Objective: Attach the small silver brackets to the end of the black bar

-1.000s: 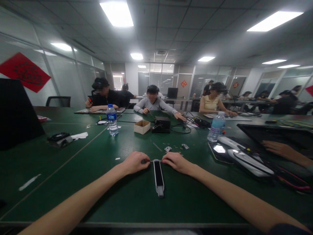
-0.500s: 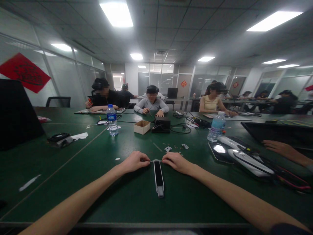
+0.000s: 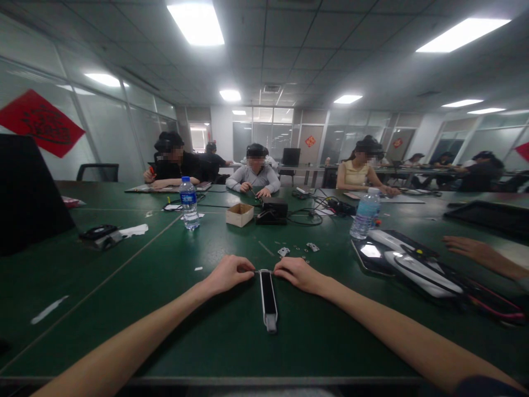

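Observation:
A long narrow device (image 3: 268, 298) with a white rim, a black panel and a grey near end lies on the green table, pointing towards me. At its far left corner, the thumb and fingers of my left hand (image 3: 231, 273) are pinched together on a thin bit too small to name. My right hand (image 3: 297, 273) is closed in a pinch against the far right corner; its fingertips hide what they grip. Just beyond my hands lie small metal parts (image 3: 283, 252) and a few tiny pieces.
A small open box (image 3: 239, 215) and a black device (image 3: 271, 212) with cables stand ahead. Water bottles (image 3: 189, 204) are to the left and right. White-and-black equipment (image 3: 421, 270) lies at right, near another person's hand (image 3: 483, 255). Several people sit opposite.
My hands and the narrow device stay nearly still. At right, the dark panel by the other person's hand has been lowered or moved away. The person opposite has shifted their hands slightly.

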The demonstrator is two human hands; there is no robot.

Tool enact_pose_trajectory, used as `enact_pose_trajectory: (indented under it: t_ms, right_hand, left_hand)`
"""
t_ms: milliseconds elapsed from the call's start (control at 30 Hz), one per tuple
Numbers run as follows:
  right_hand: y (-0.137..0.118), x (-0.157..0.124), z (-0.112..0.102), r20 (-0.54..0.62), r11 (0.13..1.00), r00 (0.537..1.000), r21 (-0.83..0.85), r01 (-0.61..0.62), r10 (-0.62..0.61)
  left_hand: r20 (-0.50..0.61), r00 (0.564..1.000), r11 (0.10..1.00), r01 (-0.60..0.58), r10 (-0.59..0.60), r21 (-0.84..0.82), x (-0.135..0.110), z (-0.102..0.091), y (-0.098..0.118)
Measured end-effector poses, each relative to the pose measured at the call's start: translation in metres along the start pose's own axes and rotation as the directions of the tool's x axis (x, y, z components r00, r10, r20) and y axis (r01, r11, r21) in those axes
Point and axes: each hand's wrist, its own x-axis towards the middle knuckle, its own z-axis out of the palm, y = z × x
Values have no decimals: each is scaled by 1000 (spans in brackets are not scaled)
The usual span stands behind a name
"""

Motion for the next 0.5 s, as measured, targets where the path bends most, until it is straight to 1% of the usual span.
enact_pose_trajectory:
  t_ms: [133,267,400,500]
  right_hand:
    - [1,0,1,-3,1000,1000,-4,5,-5]
    - [2,0,2,-11,1000,1000,-9,6,-7]
    - [4,0,3,-12,1000,1000,-16,12,-12]
    - [5,0,4,-20,1000,1000,-14,14,-14]
  left_hand:
    - [6,1000,1000,-22,21,22,-1,-1,3]
    - [-3,1000,999,-11,11,45,-2,0,10]
    - [-13,1000,998,-22,23,61,-2,9,14]
    - [-30,999,995,-25,28,99,0,17,12]
